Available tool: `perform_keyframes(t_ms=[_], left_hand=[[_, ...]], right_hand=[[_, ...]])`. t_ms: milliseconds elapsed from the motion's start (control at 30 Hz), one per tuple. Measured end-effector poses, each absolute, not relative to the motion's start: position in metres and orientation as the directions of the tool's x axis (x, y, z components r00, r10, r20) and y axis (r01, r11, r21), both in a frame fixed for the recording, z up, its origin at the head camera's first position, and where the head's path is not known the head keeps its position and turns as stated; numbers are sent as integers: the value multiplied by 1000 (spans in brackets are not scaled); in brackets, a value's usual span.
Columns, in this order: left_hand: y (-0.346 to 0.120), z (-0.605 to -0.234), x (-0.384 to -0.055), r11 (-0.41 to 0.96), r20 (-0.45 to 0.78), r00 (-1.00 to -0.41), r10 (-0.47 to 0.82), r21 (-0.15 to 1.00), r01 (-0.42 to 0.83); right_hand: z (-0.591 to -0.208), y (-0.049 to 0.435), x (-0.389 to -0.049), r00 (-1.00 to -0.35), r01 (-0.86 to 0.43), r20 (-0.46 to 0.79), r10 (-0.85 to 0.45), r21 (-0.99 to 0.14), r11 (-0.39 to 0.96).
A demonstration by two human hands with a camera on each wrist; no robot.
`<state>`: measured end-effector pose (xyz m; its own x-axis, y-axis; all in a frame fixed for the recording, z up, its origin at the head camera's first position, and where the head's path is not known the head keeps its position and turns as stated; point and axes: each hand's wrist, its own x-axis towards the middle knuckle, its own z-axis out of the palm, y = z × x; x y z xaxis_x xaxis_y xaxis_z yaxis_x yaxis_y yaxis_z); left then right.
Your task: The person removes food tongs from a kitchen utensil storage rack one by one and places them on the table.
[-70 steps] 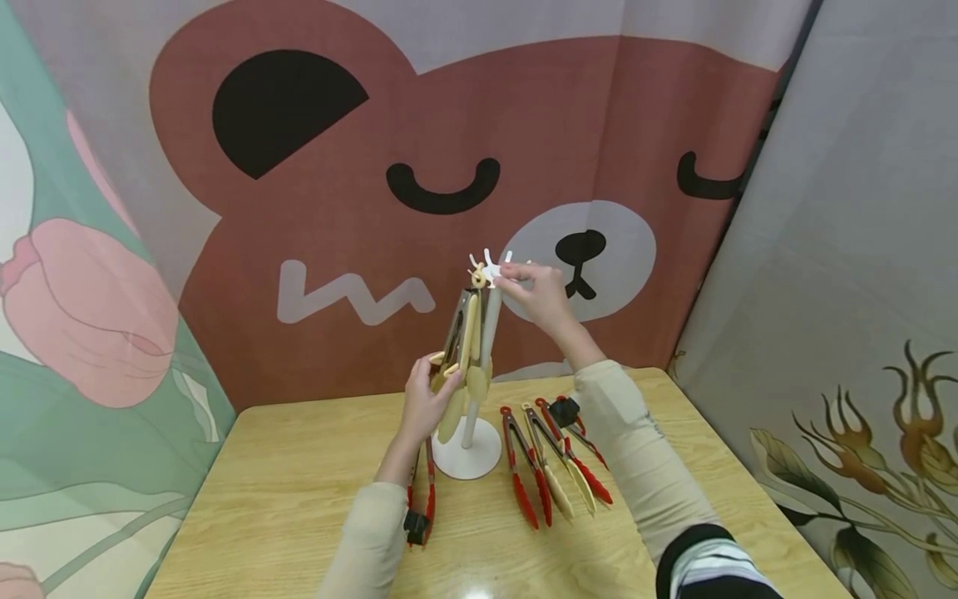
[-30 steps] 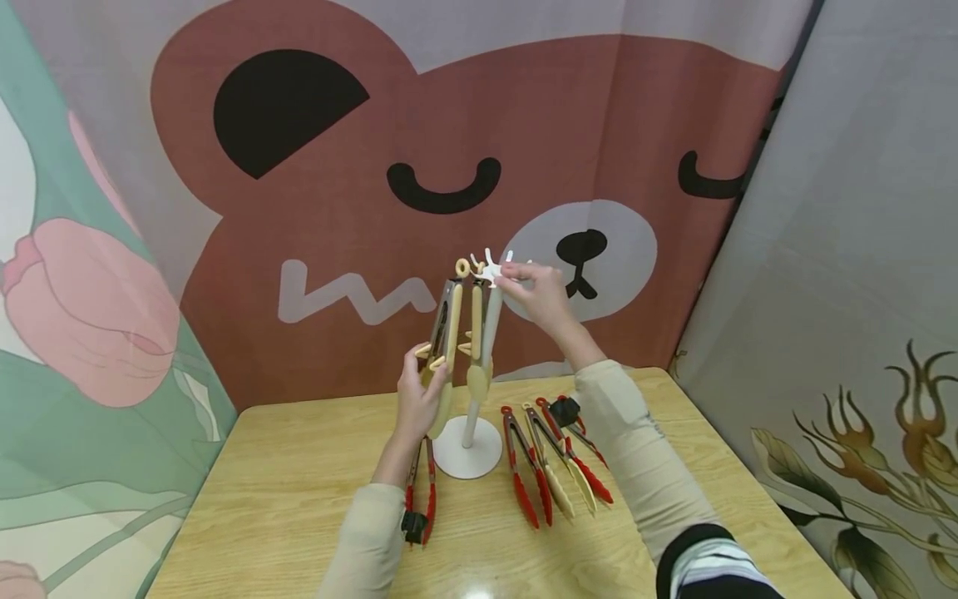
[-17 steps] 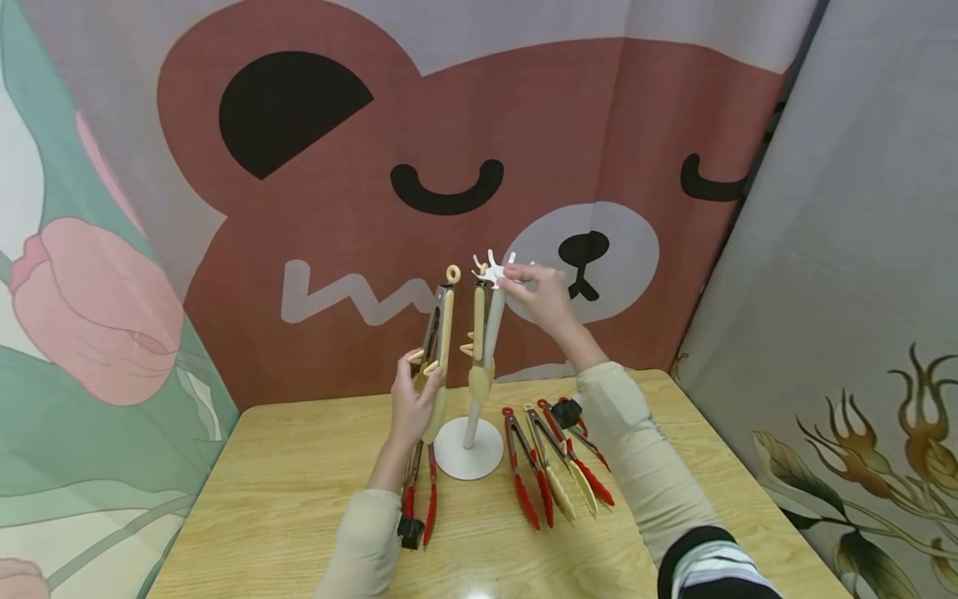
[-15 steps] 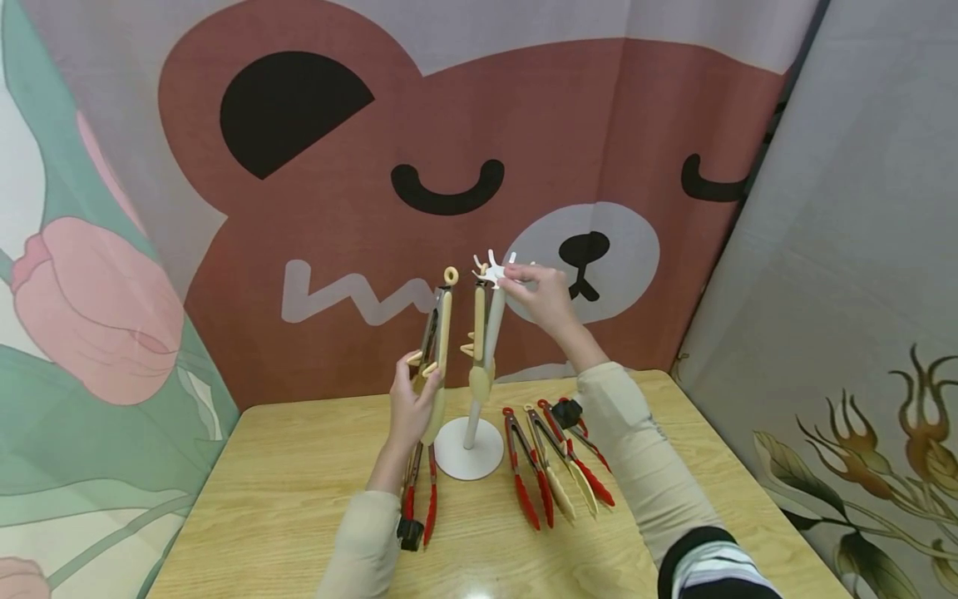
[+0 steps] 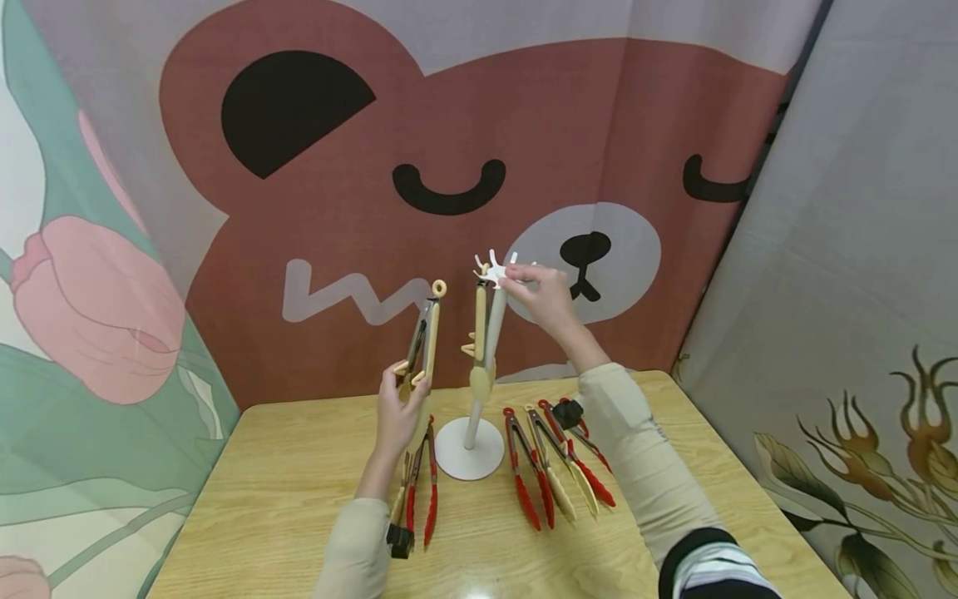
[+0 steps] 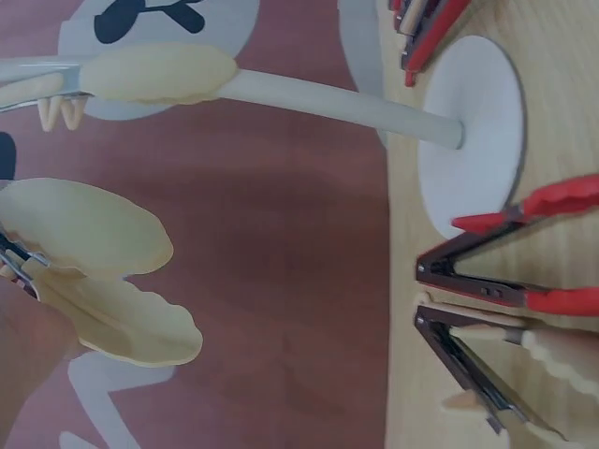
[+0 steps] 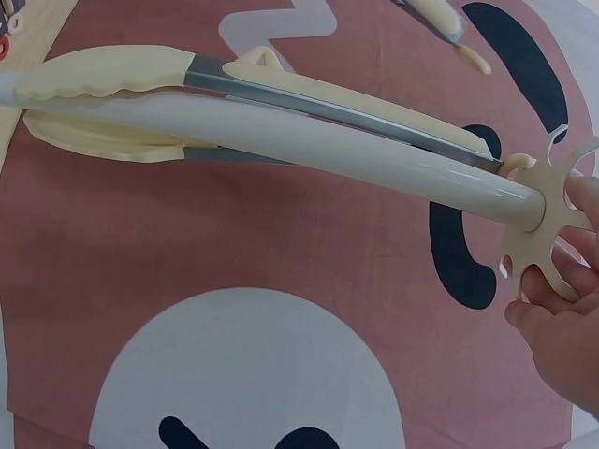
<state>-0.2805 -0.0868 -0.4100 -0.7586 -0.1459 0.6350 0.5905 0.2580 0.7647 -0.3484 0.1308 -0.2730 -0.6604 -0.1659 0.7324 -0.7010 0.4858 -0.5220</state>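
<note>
My left hand [image 5: 395,416] grips cream-and-steel tongs [image 5: 432,341] upright, left of a white stand [image 5: 469,462]. Their hanging ring points up, free of the hooks. In the left wrist view, the held tongs' scalloped cream heads [image 6: 103,229] stand slightly apart. My right hand [image 5: 550,301] pinches the hook crown [image 5: 494,273] at the stand's top; in the right wrist view, fingers [image 7: 552,290] lie among the hook arms [image 7: 538,229]. Another pair of cream tongs [image 5: 480,333] hangs from a hook, close along the post [image 7: 356,159].
Right of the stand's base lie red tongs [image 5: 527,466], cream tongs [image 5: 557,466] and more red tongs [image 5: 580,466]. To the left lie other red tongs [image 5: 432,499], with cream tongs [image 6: 524,360] beside them. A patterned curtain [image 5: 314,349] stands behind the wooden table [image 5: 284,474].
The left hand has taken the cream tongs off the hook and moved them left and down, away from the stand. The right hand keeps its place on the hook crown.
</note>
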Motion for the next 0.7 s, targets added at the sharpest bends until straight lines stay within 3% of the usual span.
perform_keyframes(t_ms=[267,500,700], left_hand=[[-91,-423,-279,266,621,-766,-167,777,571],[-104,-462,-304,266,593,-783,-189,798,540],[-110,-470,-302,264,576,-788,-218,812,521]], right_hand=[[-273,131,-348,-666,-698,728,-165,-529,483],[-273,131,-347,-663,-698,731,-164,-523,489],[-273,131,-347,-667,-695,726,-164,-527,489]])
